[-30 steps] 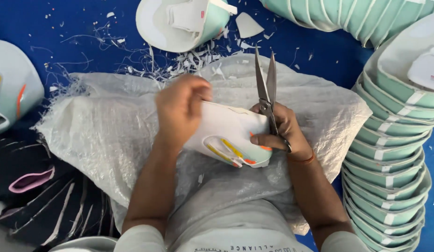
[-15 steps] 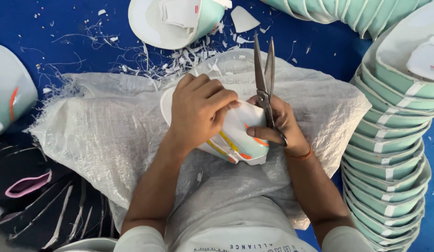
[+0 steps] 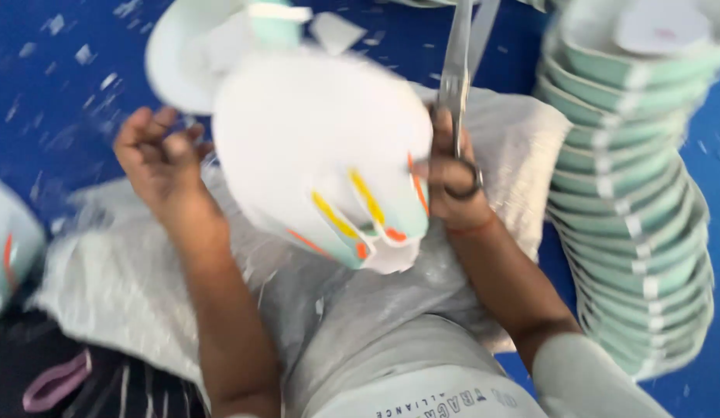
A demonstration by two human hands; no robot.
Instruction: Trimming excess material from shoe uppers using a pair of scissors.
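One scissors [image 3: 458, 85]; two hands

Left hand [image 3: 160, 159] sits at about 9 o'clock of frame centre, back of hand up, fingers [image 3: 147, 124] curled loosely inward toward 12 o'clock, nothing visibly gripped. Left forearm runs down toward 6 o'clock, bare, elbow out of view at the bottom edge. Right hand [image 3: 451, 176] sits at about 3 o'clock of centre, closed in a fist-like grip, knuckles facing the camera, thumb side toward 12 o'clock. Right forearm angles down to 5 o'clock into a light sleeve. Both blurred.
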